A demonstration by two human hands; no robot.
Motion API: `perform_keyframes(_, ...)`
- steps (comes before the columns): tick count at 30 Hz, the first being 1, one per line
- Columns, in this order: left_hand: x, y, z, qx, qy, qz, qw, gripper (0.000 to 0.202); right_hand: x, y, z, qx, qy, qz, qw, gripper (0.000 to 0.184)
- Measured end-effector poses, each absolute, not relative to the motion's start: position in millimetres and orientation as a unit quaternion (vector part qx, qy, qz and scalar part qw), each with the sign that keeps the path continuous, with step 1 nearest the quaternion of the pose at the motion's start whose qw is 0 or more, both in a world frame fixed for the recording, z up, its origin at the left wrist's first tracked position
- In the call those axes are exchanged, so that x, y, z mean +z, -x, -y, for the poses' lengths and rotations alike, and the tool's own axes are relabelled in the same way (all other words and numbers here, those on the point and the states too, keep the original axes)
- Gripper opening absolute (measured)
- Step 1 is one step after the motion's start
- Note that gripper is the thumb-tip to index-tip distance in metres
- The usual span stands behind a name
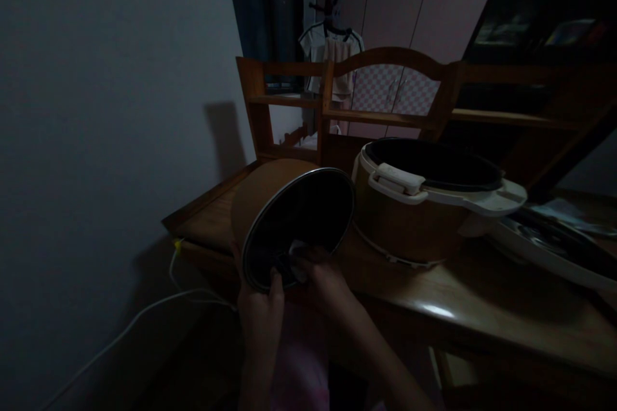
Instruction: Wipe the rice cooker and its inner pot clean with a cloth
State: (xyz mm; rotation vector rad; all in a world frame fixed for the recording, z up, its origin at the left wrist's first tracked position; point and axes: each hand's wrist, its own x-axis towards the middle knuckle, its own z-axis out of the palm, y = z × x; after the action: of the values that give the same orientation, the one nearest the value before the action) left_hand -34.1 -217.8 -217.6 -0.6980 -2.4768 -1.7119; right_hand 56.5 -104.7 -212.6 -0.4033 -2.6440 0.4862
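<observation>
A round inner pot, golden outside and dark inside, is tilted with its mouth toward me at the desk's front edge. My left hand grips its lower rim, thumb over the inside and fingers around the outer wall. Inside the mouth, near the lower rim, my right hand is closed on a crumpled whitish cloth or tissue held against the dark inner surface. To the right stands the cooker body, lidless, with a white rim and handle; its opening looks dark.
A detached white-and-black lid lies on the wooden desk at the right. Wooden shelving rises along the back. A white cable hangs by the wall at left. Clothes hang on a stand behind.
</observation>
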Motion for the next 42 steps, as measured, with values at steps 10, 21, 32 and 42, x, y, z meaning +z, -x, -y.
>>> perform_keyframes(10, -219.0, 34.7, 218.7, -0.539, 0.226, 0.811, 0.028, 0.048, -210.6, -42.3, 107.6, 0.152, 0.159, 0.953, 0.209, 0.057)
perform_keyframes(21, -224.9, 37.4, 218.9, -0.544, 0.224, 0.808, 0.028, 0.045, -213.1, -46.4, 106.5, 0.172, 0.165, 0.946, 0.22, 0.043)
perform_keyframes(32, -221.8, 35.7, 218.9, -0.545, 0.213, 0.811, 0.019, 0.046, -215.0, -48.7, 104.3, 0.196, 0.165, 0.94, 0.227, 0.039)
perform_keyframes(42, -230.1, 39.7, 217.7, -0.543, 0.218, 0.81, 0.041, 0.048, -214.2, -50.0, 104.6, 0.204, 0.158, 0.938, 0.232, 0.043)
